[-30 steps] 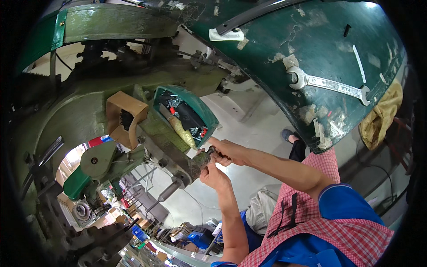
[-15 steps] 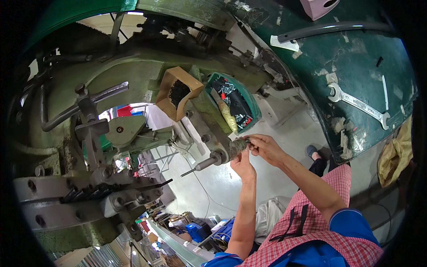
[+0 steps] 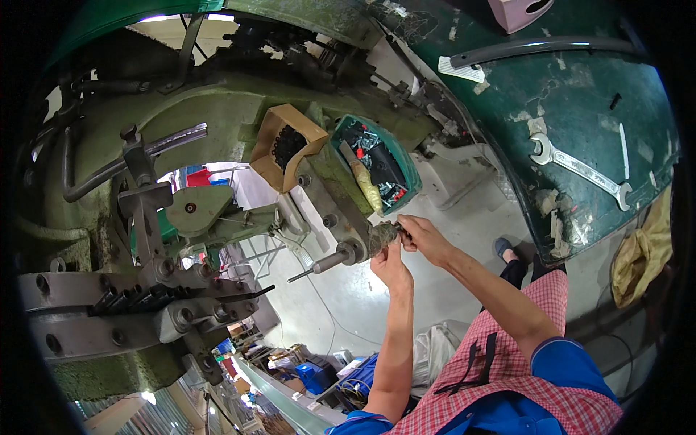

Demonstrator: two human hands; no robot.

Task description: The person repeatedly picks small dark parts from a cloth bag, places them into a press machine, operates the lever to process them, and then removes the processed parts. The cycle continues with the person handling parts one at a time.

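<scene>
My left hand (image 3: 392,268) is raised to the rear end of a metal spindle (image 3: 349,251) on a green machine arm, its fingertips closed against a rough, dirty end piece (image 3: 381,235). Beside it my right hand (image 3: 428,241) pinches at the same end, thumb and fingers together around a small dark part that is mostly hidden. The fingertips of both hands nearly meet there. From the spindle's other end a thin pin (image 3: 301,275) points left, toward a clamped block (image 3: 94,330) holding several dark rods.
Above my hands, a cardboard box (image 3: 266,151) of black rings and a green bin (image 3: 409,174) of screws and tools sit on the machine. A double-ended wrench (image 3: 583,170) and a dark curved bar (image 3: 540,49) lie on the green table (image 3: 507,130) at right.
The whole view has shifted slightly. Both hands remain at the spindle's rear end, and the right fingers have changed their position a little around the small dark part.
</scene>
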